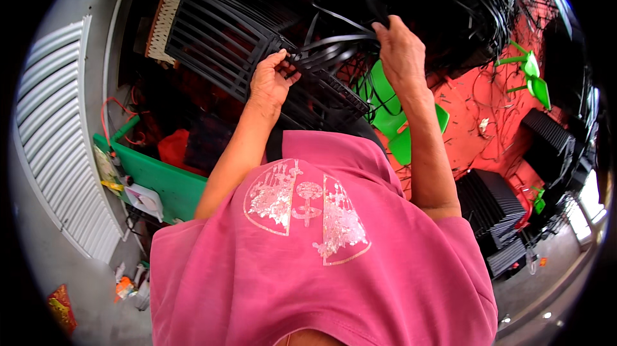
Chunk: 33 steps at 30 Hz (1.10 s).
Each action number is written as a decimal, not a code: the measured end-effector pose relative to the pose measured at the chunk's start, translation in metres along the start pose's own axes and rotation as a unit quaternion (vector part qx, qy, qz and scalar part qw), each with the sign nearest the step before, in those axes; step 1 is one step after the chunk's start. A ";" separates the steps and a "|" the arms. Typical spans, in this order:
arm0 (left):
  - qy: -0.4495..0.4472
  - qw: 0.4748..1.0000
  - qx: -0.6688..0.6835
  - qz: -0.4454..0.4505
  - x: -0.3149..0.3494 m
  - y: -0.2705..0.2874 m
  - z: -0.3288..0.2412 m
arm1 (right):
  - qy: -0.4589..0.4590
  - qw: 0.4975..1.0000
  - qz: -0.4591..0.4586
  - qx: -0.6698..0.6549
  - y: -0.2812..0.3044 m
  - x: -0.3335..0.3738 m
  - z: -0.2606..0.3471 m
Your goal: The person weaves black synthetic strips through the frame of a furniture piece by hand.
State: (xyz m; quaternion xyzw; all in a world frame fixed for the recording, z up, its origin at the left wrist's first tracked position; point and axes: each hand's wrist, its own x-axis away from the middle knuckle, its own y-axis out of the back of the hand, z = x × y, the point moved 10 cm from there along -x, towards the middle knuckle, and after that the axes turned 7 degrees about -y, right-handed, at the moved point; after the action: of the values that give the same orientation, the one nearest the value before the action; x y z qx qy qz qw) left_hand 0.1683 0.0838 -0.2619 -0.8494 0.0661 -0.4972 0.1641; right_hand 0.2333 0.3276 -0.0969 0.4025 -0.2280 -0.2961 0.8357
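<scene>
The left hand (270, 81) curls at the right edge of a black slatted frame (222, 36), its grip too unclear to tell. Right of the frame, the right hand (402, 52) pinches black strips (344, 40); also that side, a tangled heap (475, 15) and a green chair (384, 92) partly behind the right forearm (427, 147). Nearer than the frame: a green bin (157, 174).

Glossy black strips (345, 38) arch at one end of a slanted black slatted frame (218, 34)

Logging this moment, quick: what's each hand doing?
Left hand: at the black slatted frame; whether its grip is closed can't be told.
Right hand: holding black flat strips.
</scene>
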 end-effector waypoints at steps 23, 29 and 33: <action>0.060 0.950 0.230 0.200 -0.008 -0.025 0.042 | 0.225 0.920 0.205 0.248 -0.132 0.049 0.103; 0.001 0.972 0.208 0.112 0.005 -0.028 0.024 | 0.150 0.915 0.270 0.258 -0.139 0.042 0.100; -0.015 0.987 0.154 0.036 0.010 -0.016 0.020 | 0.065 0.948 0.260 0.169 -0.135 0.037 0.092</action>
State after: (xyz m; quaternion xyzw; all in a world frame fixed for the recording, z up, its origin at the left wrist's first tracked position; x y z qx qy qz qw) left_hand 0.1899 0.1003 -0.2578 -0.8182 0.0170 -0.4827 0.3117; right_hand 0.1614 0.1853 -0.1476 0.4831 -0.3171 0.0012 0.8162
